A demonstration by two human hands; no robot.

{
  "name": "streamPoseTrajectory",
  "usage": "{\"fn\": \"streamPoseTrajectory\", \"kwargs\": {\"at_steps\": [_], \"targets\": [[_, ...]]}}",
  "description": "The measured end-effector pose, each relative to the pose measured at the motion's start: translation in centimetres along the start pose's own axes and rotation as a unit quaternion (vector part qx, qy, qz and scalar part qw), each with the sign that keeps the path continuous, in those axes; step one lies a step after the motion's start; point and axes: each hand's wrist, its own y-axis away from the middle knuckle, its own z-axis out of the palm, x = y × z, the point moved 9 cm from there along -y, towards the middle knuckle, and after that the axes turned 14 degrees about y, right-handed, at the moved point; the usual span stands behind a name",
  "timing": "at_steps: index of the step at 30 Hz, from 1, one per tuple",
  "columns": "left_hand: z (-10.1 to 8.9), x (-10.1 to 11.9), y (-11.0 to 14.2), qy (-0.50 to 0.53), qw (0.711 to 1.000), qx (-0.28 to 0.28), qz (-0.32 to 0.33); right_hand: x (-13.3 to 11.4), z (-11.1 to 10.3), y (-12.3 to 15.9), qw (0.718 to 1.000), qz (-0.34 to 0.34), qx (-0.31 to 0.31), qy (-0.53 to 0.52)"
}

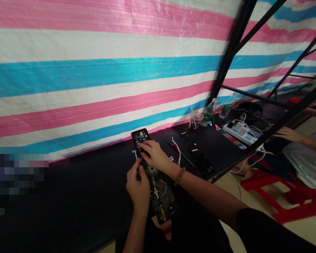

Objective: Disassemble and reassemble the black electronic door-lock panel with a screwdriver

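Note:
A long black device [158, 191] with its inner parts exposed lies on the black table [81, 189], running from the table's front edge toward the striped tarp. My left hand [137, 184] grips its left side near the middle, fingers curled round the edge. My right hand [155, 155], with a bead bracelet at the wrist, rests on the upper part, fingers pressed down near the top end [140, 135]. A thin white wire [135, 153] shows just left of the fingers.
A screwdriver [179, 150] and a second long black panel [197, 154] lie to the right. Behind them stand a plastic cup [195, 120] and bottles [208, 113]. A white power strip [241, 131] with cables, a red stool [279, 196] and another person's arm [300, 138] are further right.

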Motion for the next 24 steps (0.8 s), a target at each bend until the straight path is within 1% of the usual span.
{"fn": "streamPoseTrajectory", "kwargs": {"at_steps": [2,4,9,13,16,19,21,24], "targets": [[0.4,0.7,0.1,-0.008,0.999,-0.017,0.028,-0.1,0.4,-0.2,0.999,-0.034,-0.010,-0.036],[0.6,0.9,-0.1,-0.006,0.999,-0.026,0.039,0.0,0.7,-0.7,0.997,-0.054,-0.013,-0.057],[1.1,0.7,-0.6,0.025,0.998,-0.041,0.029,0.8,1.1,-2.7,0.995,-0.087,-0.031,-0.043],[1.3,-0.7,0.1,0.080,0.996,-0.031,-0.031,1.0,1.2,-4.0,0.995,-0.092,-0.037,-0.022],[1.0,-2.5,1.3,0.058,0.994,-0.009,-0.091,0.8,1.5,-4.6,0.994,-0.095,-0.051,-0.002],[1.1,-4.0,2.3,0.036,0.988,-0.020,-0.147,0.8,1.9,-5.2,0.993,-0.084,-0.080,0.021],[1.2,-4.4,2.8,0.037,0.984,-0.036,-0.172,0.8,2.1,-5.7,0.991,-0.068,-0.106,0.036],[1.1,-4.3,3.2,0.051,0.981,-0.039,-0.183,0.7,2.5,-6.4,0.985,-0.041,-0.150,0.070]]}}
